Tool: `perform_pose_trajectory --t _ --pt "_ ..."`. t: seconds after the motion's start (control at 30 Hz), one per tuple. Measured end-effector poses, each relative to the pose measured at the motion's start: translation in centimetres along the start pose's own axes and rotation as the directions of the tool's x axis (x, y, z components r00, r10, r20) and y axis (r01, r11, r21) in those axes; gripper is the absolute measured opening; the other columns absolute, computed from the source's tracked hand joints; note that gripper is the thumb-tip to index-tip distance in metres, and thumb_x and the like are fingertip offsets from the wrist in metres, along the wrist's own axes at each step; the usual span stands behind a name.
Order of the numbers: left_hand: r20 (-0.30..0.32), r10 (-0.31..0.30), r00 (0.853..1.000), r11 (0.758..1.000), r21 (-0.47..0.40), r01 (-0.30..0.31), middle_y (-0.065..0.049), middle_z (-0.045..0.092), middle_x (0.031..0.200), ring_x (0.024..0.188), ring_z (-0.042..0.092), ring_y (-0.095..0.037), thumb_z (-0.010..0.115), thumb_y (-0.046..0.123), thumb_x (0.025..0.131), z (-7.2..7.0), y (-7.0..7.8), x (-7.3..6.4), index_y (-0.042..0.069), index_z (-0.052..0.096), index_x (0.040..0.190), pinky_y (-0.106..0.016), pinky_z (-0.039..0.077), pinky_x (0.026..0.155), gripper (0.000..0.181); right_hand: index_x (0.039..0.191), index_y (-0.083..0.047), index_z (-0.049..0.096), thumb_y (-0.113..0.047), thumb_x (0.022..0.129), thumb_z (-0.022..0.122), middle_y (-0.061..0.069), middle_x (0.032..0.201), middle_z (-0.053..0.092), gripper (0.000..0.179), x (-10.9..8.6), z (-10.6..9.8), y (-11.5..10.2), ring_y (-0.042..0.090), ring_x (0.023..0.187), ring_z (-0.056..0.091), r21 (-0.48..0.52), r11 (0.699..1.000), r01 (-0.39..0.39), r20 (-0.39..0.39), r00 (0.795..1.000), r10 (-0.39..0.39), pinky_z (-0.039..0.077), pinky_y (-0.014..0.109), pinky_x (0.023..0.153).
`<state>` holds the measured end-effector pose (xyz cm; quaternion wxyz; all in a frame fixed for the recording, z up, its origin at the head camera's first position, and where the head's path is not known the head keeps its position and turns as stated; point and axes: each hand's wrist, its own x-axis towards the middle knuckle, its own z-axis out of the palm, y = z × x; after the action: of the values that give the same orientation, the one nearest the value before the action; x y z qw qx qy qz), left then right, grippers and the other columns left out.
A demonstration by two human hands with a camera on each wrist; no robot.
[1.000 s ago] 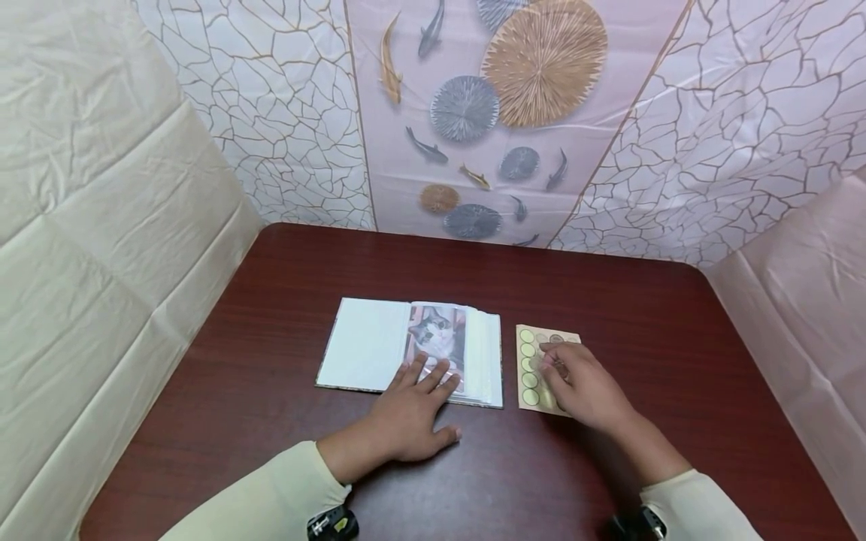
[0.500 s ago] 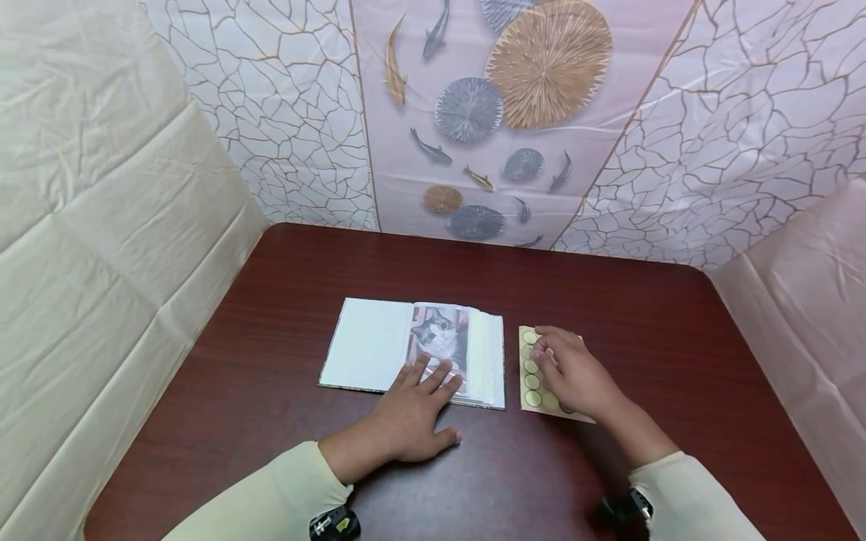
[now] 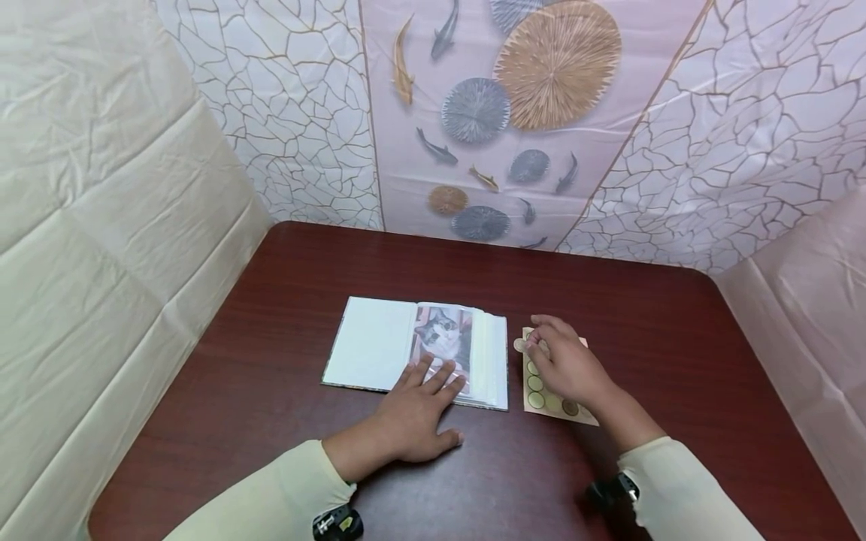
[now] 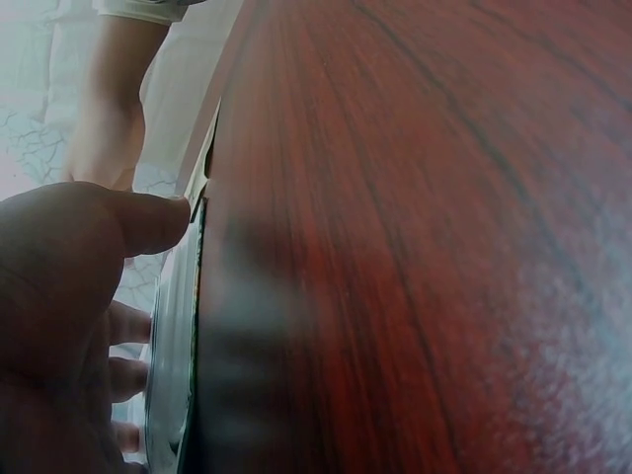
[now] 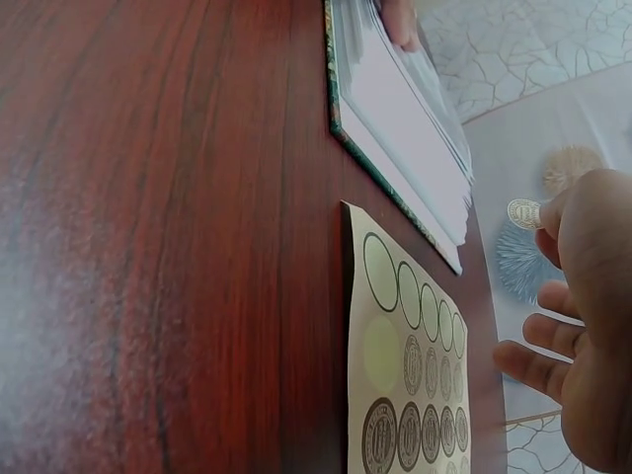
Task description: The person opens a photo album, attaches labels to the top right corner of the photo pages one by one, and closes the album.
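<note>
A photo album (image 3: 370, 342) lies open on the table, with a cat photo (image 3: 441, 334) on its right-hand page. My left hand (image 3: 416, 421) rests flat over the bottom of that photo, fingers spread and thumb off the album's edge. Right of the album is a tan sheet of round stickers (image 5: 385, 365); several outlined spots along one side show pale yellow-green, while others bear dark printed rounds. Above this sheet, my right hand (image 3: 568, 364) pinches a round sticker (image 5: 523, 212) between thumb and forefinger, the other fingers loosely bent. Part of the sheet is hidden under that hand in the head view.
The dark red wooden table (image 3: 271, 323) has rounded far corners. Behind it hangs a patterned cloth (image 3: 473, 150) with fish and round shapes, and plain pale cloth (image 3: 122, 188) hangs at both sides. A dark wrist device (image 3: 338, 522) sits at the left cuff.
My right hand has moved up and left across the sheet, and the pinched sticker now sticks out past the sheet's left edge. The left hand stays on the album.
</note>
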<state>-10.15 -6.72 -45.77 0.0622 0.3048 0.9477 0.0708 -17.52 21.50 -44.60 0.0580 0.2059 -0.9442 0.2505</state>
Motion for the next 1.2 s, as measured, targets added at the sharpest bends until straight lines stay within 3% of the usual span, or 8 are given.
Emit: perform_pose_trajectory --t 0.47,1.2 --pt "0.015 -0.002 1.000 1.000 -0.001 0.002 -0.004 0.015 0.155 0.141 0.003 -0.034 0.049 0.062 0.086 0.1 0.0 0.1 0.023 0.023 0.150 -0.050 0.010 0.110 0.079 0.093 -0.013 0.056 -0.026 0.098 0.048 0.015 0.137 0.042 0.016 1.4 0.4 0.0 0.035 0.125 0.036 -0.012 1.000 0.008 0.028 1.000 -0.008 0.041 0.045 0.084" --pt "0.031 0.004 1.000 1.000 0.008 -0.005 -0.004 0.013 0.155 0.141 0.003 -0.034 0.050 0.062 0.085 -0.2 -0.1 -0.1 0.023 0.021 0.151 -0.049 0.010 0.110 0.081 0.096 -0.010 0.055 -0.019 0.098 0.050 0.017 0.139 0.039 0.010 3.7 1.1 -0.2 0.039 0.128 0.032 -0.018 0.999 0.027 0.033 0.999 -0.027 0.034 0.051 0.097"
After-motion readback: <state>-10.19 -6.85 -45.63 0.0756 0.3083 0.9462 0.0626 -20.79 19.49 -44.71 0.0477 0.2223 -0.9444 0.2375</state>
